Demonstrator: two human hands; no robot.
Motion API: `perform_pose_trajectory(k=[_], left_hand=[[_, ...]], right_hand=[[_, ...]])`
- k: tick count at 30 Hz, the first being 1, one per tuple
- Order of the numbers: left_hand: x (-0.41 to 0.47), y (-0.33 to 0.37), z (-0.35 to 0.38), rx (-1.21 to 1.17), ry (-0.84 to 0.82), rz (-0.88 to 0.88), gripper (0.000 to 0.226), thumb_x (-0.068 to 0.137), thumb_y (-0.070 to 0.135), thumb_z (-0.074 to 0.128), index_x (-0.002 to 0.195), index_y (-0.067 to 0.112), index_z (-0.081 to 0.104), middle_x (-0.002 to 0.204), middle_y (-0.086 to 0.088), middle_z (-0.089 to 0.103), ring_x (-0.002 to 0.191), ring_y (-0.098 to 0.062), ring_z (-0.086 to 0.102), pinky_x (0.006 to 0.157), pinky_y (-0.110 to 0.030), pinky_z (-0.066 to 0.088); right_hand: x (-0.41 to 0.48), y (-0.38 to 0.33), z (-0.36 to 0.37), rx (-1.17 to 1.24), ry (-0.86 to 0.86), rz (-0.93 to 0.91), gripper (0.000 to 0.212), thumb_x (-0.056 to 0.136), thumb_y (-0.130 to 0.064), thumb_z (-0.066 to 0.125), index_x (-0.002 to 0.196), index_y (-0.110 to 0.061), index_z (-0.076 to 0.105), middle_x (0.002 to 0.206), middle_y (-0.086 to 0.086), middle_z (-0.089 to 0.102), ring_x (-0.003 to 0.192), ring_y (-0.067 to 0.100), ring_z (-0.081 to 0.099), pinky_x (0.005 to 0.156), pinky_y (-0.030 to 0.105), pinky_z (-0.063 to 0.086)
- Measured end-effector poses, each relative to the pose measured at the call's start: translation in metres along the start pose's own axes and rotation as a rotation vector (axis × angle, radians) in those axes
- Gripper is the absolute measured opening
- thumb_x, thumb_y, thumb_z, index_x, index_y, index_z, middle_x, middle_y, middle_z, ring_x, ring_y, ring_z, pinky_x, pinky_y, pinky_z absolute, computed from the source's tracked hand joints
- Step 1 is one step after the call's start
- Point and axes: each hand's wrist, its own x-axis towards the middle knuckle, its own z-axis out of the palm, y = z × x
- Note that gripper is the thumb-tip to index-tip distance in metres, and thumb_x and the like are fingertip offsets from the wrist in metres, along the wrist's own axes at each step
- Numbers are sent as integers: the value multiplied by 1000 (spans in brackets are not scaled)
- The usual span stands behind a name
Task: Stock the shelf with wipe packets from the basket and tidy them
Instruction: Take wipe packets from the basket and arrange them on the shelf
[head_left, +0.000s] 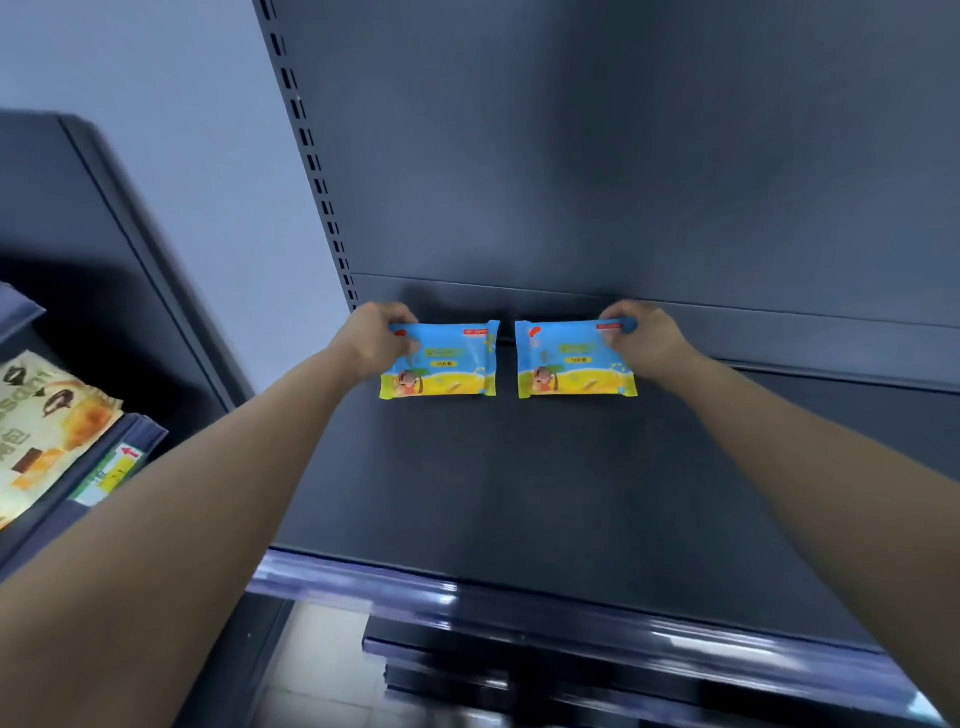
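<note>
Our left fingers (401, 316) pinch the ten-o'clock corner of the left packet (447, 364); our right fingers (621, 313) pinch the two-o'clock corner of the right packet (569, 364). The packets sit side by side, just apart, far back on the shelf (519, 493).

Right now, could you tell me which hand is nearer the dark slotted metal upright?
Left. The left hand, gripping one blue-and-yellow plastic wipe packet, is beside the upright; the right hand grips the other packet, farther right.
</note>
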Motion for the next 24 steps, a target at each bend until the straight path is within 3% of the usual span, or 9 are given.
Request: perform_pose_trajectory(k=[3,7,11,17,22,24], left_hand=[[19,-6,2,-13,-27,-20,22,88,5,59,110,7,62,94,-8,55,79,-23,50,62,-27,40],[42,-16,6,9,-45,2,32,87,7,61,119,9,58,114,-11,57,88,-22,51,73,-30,42],[60,-24,10,-21,-39,-9,35,87,12,64,119,7,52,104,-7,50,82,-24,50,60,-27,41],[75,-35,21,1,-40,47,24,85,16,65,108,9,61,115,-12,56,93,-27,56,72,-29,43],[66,-23,24,288,65,144,21,87,18,58,107,11,60,118,-14,53,111,-35,49,95,-42,37],[53,-8,26,303,98,253,22,88,16,55,109,10,60,116,-14,53,112,-34,46,96,-42,33]], right_hand=[[9,4,8,-21,-2,46,23,92,-12,51,113,-12,61,97,5,55,82,19,53,68,27,42],[13,9,21,-28,46,91,32,89,-4,52,117,-14,60,96,0,53,69,16,50,53,15,37],[18,9,32,-7,105,190,36,85,-2,54,118,-17,60,92,4,52,55,14,46,44,17,38],[9,9,43,-60,225,221,40,87,1,48,124,-11,57,109,9,60,101,28,58,73,19,37],[-12,6,35,-127,252,181,39,85,-1,48,120,-15,60,120,7,63,99,21,58,71,19,37],[-26,0,25,-206,269,136,38,85,-2,48,119,-14,60,121,9,61,105,27,57,76,24,41]])
